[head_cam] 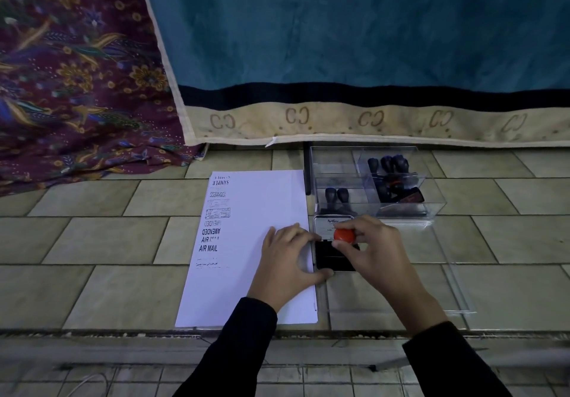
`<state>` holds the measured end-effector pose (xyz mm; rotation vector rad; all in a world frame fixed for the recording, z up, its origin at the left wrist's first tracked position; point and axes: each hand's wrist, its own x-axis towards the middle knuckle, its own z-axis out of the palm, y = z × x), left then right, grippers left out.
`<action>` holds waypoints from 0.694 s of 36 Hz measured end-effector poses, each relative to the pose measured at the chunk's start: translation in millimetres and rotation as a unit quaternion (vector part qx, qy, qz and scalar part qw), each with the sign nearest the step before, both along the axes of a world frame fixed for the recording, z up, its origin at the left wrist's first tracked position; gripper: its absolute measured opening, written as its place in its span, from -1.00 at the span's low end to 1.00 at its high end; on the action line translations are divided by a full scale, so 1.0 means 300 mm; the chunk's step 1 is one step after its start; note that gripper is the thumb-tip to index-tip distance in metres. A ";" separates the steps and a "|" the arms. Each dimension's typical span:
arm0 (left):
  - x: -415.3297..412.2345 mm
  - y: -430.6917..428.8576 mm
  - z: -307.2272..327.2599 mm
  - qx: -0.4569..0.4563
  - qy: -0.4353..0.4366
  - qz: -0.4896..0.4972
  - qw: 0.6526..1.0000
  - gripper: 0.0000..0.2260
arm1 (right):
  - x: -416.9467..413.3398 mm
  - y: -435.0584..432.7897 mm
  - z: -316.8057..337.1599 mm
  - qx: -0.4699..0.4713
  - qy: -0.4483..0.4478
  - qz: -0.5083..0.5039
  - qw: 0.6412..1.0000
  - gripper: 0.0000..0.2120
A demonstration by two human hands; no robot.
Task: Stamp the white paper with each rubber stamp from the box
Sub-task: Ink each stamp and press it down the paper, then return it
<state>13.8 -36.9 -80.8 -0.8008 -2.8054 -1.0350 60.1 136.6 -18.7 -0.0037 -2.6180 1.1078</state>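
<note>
Fig.: R hand (367, 248) pinches red-knob stamp (344, 235) at ink pad (334, 259); L hand (287, 262), fingers spread, braces pad's left edge. Press evenly, lift straight; white paper (246, 205) lies left of pad.

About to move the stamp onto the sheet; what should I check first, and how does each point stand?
1. Right hand grips red-knobbed stamp: ok.
2. Stamp sits over black ink pad: ok.
3. Stamp face inked: cannot tell, hidden.
4. Left hand lies on white paper, touching the pad: ok.
5. Blank paper right of the prints: ok.
6. More stamps wait in clear box: ok.
</note>
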 end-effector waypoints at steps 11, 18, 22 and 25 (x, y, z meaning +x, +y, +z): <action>0.005 -0.001 -0.017 -0.007 0.008 0.002 1.000 -0.41 | 0.008 -0.004 -0.005 -0.043 -0.019 -0.020 0.999 -0.70; 0.008 -0.003 -0.026 0.005 0.020 0.006 1.000 -0.44 | 0.012 0.000 0.010 -0.025 -0.019 0.001 0.999 -0.71; 0.010 -0.002 -0.021 0.004 0.017 0.006 1.000 -0.44 | 0.005 -0.024 0.008 -0.012 -0.014 0.013 1.000 -0.72; 0.010 -0.002 -0.020 0.005 0.019 0.007 1.000 -0.44 | -0.001 -0.025 0.001 -0.013 -0.016 0.011 1.000 -0.72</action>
